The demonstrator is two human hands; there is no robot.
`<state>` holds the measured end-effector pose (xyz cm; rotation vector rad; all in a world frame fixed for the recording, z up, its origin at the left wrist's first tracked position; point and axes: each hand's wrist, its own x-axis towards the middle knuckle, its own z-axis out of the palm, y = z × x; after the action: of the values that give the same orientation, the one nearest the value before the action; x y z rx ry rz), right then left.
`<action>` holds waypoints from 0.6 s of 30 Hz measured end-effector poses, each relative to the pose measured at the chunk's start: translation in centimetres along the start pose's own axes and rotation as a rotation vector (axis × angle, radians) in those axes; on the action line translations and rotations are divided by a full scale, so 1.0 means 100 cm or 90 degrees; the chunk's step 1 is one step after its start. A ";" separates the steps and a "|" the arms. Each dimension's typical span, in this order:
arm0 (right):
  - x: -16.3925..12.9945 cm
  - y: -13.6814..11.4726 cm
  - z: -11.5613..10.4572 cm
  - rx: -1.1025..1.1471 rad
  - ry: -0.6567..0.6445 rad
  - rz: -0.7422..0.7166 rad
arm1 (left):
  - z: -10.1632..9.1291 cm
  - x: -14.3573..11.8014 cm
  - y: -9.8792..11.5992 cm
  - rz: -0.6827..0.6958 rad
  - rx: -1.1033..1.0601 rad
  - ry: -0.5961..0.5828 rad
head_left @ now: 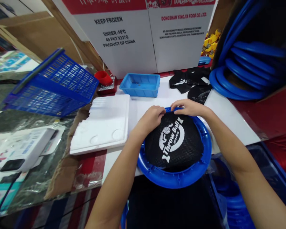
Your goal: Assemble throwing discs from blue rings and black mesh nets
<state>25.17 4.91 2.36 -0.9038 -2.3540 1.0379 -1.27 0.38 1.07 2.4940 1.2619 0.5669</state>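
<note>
A blue plastic ring [178, 178] lies at the near edge of the white table [231, 121], partly over the edge. A black mesh cover [173, 143] printed "Throw Ball" in white is stretched across it. My left hand [151, 118] grips the mesh at the ring's far left rim. My right hand [189, 107] presses the mesh against the far rim, fingers curled over the edge. Both hands sit close together at the top of the ring.
More black mesh covers [189, 81] lie behind the ring. Blue rings [240, 68] are stacked at the right. A small blue tray [140, 85], a red cup [103, 78], a white foam lid [102, 125], a tilted blue basket [54, 84] and white cartons [143, 35] stand around.
</note>
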 end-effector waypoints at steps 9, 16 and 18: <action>-0.009 0.006 -0.017 -0.205 0.144 -0.007 | -0.012 -0.011 -0.005 -0.140 0.103 0.037; -0.028 0.006 -0.042 -0.234 0.007 0.080 | -0.040 -0.022 -0.012 -0.148 -0.019 -0.038; -0.028 0.009 -0.040 -0.231 -0.040 0.075 | -0.041 -0.019 -0.010 -0.111 -0.026 -0.030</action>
<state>29.83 5.37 3.96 -1.1661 -2.6184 0.6977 -4.93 -0.30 3.84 2.3201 1.4171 0.4833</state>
